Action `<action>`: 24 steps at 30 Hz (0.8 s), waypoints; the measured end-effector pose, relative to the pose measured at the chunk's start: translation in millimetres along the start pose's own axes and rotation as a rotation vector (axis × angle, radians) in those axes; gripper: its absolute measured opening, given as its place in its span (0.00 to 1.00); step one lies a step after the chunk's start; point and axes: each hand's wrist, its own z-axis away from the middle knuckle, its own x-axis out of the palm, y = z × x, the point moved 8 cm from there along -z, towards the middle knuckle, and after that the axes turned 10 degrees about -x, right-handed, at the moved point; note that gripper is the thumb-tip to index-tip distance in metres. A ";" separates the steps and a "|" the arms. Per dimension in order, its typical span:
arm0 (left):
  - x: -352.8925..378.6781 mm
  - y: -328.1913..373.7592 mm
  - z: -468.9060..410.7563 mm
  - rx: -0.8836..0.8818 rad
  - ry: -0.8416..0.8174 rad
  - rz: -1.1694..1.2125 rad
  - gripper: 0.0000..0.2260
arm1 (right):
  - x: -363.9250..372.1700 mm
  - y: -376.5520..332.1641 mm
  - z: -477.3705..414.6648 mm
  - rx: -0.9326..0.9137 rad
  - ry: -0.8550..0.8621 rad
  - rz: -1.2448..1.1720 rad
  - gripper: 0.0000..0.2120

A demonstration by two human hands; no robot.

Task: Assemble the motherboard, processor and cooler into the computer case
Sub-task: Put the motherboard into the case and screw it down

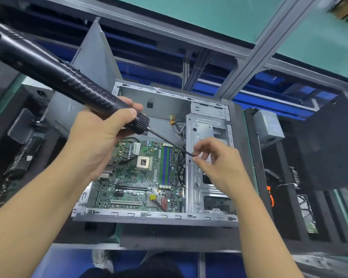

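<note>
Seen from above, an open computer case lies on its side in the middle of the frame. The green motherboard already sits flat inside its left half. Near the board's centre is the square processor socket. Whether a chip is seated in it is hard to tell, and no cooler sits over it. The left hand, at centre left, has its grip clenched around a long black electric screwdriver that slants in from the upper left. Its thin bit points down and right. The right hand, at centre right, pinches the bit's tip between thumb and fingertips; any screw there is too small to see. The board looks placed and is probably being screwed down, with the cooler not yet fitted.
</note>
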 end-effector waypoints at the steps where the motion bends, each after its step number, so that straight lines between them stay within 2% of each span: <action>1: -2.6 3.9 2.1 0.016 0.024 -0.030 0.07 | 7.5 -7.6 -3.7 -0.021 -0.085 0.069 0.16; 4: -9.9 17.2 7.8 0.081 0.111 -0.196 0.10 | 43.7 -30.7 -11.9 -0.080 -0.345 0.262 0.17; 7: -11.6 23.0 12.2 0.123 0.163 -0.373 0.14 | 83.6 -44.6 -16.0 -0.099 -0.487 0.309 0.13; 10: -13.3 12.1 10.0 0.060 0.196 -0.554 0.15 | 111.8 -45.7 -20.4 -0.086 -0.556 0.357 0.07; 16: -2.7 -16.0 4.8 0.018 0.131 -0.786 0.11 | 143.8 -27.3 -20.9 0.048 -0.694 0.374 0.04; 24: 18.7 -45.6 -2.1 0.022 0.026 -0.896 0.11 | 153.9 -6.6 -15.8 0.194 -0.803 0.404 0.10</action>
